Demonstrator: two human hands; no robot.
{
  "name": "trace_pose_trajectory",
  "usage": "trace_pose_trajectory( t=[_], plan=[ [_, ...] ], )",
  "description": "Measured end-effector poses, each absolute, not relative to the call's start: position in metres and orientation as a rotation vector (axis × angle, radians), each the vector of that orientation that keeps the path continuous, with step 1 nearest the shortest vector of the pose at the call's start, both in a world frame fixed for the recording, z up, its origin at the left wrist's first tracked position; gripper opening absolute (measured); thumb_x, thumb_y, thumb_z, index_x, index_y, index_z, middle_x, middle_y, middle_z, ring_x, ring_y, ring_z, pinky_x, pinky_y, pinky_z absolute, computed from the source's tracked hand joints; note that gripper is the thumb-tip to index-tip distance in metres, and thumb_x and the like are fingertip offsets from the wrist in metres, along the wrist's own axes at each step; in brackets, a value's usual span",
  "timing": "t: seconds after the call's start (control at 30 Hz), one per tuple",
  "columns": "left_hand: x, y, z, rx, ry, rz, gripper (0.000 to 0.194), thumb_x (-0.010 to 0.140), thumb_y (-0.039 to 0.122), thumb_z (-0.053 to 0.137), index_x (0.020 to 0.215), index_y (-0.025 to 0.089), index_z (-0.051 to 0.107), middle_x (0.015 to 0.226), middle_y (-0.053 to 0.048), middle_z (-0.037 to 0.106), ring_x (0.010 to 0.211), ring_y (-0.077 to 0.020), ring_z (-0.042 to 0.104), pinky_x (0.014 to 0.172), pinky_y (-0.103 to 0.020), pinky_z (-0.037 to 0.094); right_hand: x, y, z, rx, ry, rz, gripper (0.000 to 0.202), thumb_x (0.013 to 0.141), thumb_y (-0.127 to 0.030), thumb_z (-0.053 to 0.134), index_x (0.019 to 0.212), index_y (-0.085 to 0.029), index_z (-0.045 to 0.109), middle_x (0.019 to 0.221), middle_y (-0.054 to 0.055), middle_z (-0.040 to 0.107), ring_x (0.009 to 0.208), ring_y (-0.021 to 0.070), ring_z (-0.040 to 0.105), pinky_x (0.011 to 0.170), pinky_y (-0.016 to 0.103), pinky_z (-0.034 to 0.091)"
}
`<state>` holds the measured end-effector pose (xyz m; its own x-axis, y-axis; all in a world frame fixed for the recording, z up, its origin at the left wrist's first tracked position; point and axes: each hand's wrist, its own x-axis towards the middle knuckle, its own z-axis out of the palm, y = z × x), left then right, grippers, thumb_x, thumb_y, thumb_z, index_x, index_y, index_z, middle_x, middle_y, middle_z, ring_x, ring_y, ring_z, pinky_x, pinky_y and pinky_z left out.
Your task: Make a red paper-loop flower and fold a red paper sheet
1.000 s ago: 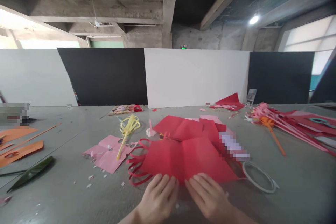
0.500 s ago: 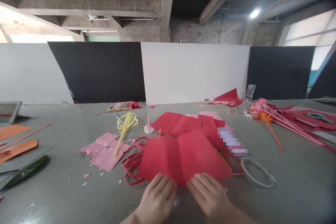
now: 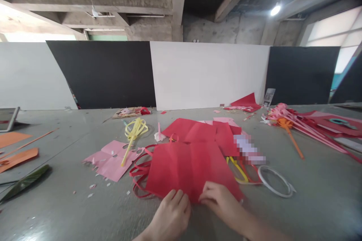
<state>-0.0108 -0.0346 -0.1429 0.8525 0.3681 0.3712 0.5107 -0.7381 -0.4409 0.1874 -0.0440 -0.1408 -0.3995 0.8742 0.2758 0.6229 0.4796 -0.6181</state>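
The right hand (image 3: 217, 197) seems to pinch the near edge of the red paper (image 3: 195, 165), which lies just past the grip. The left hand (image 3: 174, 211) bends over that edge; I can't tell if it pinches. Maybe this keeps the paper still. No words can be read.

A white panel (image 3: 209, 77) stands between black panels (image 3: 106, 73), a lit bulb (image 3: 275, 9) above.

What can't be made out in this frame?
- Head view: whether left hand and right hand pinch the red sheet; the hands themselves hide the contact.
- Head view: what the pale item is; pixelation masks it.
- Head view: the rest of the framed panel; the left edge cuts it off.
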Motion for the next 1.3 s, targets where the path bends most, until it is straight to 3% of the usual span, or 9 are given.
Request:
trace_pose_trajectory(
  t=[0.17,0.33,0.63,0.87,1.03,1.3],
  plan=[
    [-0.009,-0.036,-0.138,-2.558,-0.702,-0.228,0.010,0.070,0.014,0.066,0.078,0.012,0.059,0.071,-0.002,0.058,0.066,-0.0185,0.053,0.058,-0.030,0.040,0.188,-0.040,-0.132,-1.274,-2.093,0.737,0.017,0.078,-0.011,0.055,0.076,-0.020,0.068,0.075,0.000,0.065,0.072,0.0126,0.058,0.066,0.020,0.039],
    [-0.006,-0.038,-0.132,-2.616,-0.814,-0.115,0.010,0.072,0.012,0.064,0.080,0.012,0.059,0.078,-0.004,0.059,0.071,-0.0198,0.055,0.062,-0.031,0.044,0.190,-0.034,-0.131,-1.375,-2.035,0.824,0.014,0.069,-0.006,0.057,0.074,-0.017,0.066,0.065,-0.001,0.065,0.061,0.0119,0.057,0.057,0.018,0.038],
    [-0.005,-0.036,-0.140,-2.709,-0.867,-0.283,0.010,0.079,0.013,0.060,0.087,0.016,0.056,0.084,-0.001,0.056,0.073,-0.0169,0.053,0.065,-0.029,0.044,0.189,-0.033,-0.131,-1.392,-2.088,0.758,0.015,0.068,-0.006,0.059,0.070,-0.018,0.068,0.068,-0.001,0.064,0.065,0.0121,0.057,0.060,0.019,0.038],
    [-0.003,-0.036,-0.145,-2.644,-0.704,-0.250,0.012,0.073,0.010,0.063,0.084,0.011,0.058,0.079,-0.003,0.056,0.070,-0.0186,0.052,0.061,-0.030,0.044,0.190,-0.036,-0.134,-1.375,-2.149,0.637,0.016,0.071,-0.006,0.061,0.068,-0.020,0.067,0.073,-0.002,0.058,0.067,0.0111,0.054,0.062,0.021,0.038],
    [-0.003,-0.038,-0.149,-2.609,-0.579,-0.260,0.007,0.074,0.014,0.061,0.079,0.013,0.057,0.075,-0.003,0.056,0.065,-0.0186,0.049,0.055,-0.030,0.040,0.191,-0.039,-0.136,-1.222,-2.413,0.205,0.010,0.073,-0.011,0.066,0.068,-0.019,0.065,0.075,-0.002,0.057,0.077,0.0140,0.051,0.064,0.023,0.037],
    [0.001,-0.036,-0.148,-2.560,-0.563,-0.321,0.003,0.079,0.014,0.055,0.075,0.013,0.055,0.072,-0.003,0.055,0.067,-0.0185,0.049,0.060,-0.031,0.038,0.181,-0.049,-0.143,-1.155,-2.576,-0.512,0.014,0.070,-0.013,0.069,0.064,-0.016,0.056,0.068,0.000,0.057,0.068,0.0169,0.050,0.059,0.028,0.038]
  ],
)
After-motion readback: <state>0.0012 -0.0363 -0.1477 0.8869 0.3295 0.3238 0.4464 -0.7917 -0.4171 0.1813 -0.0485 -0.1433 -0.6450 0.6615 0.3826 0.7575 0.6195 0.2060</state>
